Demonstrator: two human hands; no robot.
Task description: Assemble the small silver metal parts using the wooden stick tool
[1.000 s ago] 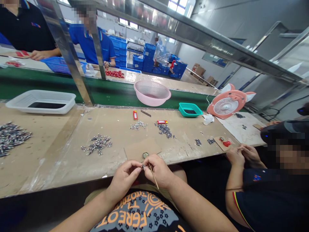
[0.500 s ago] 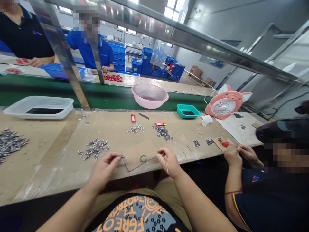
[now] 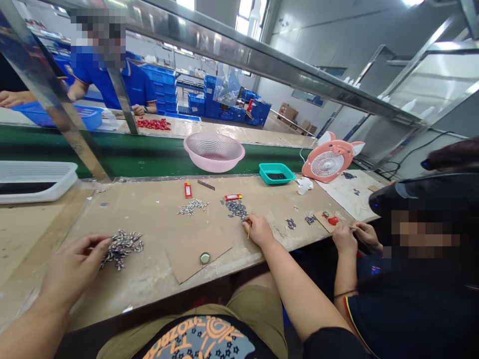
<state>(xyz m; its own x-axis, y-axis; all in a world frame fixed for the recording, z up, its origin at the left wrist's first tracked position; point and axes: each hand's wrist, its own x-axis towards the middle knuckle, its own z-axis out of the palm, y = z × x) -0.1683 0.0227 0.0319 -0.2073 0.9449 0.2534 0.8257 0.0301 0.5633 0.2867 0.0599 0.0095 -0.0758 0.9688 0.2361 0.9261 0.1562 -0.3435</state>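
left hand (image 3: 73, 264) is out at the near left of the bench (image 3: 149, 294), fingers loosely curled, tips right at the edge of a heap of small metal parts (image 3: 121, 248). can't tell if it's pinching anything. right hand (image 3: 259, 230) is closed narrow on a thin wooden stick (image 3: 248, 234), with part of the stick hidden by the fingers, and sits just beside a smaller dark pile of parts (image 3: 236, 209).

between the hands there's a cardboard sheet (image 3: 198, 254) with a bottle cap (image 3: 205, 258) on it, touching neither hand. the parts are too small to make out exactly what they are. the left forearm runs off the lower left corner of the frame.

both arms come in over the near edge of the bench, and the hands are well apart. the far edge meets a green conveyor belt (image 3: 149, 159), with a pink colander (image 3: 214, 152) and a teal tray (image 3: 277, 173) beyond the parts. off to the right, a co-worker's hands (image 3: 345, 238) are at work near a small red piece (image 3: 333, 220), well apart from the right hand.
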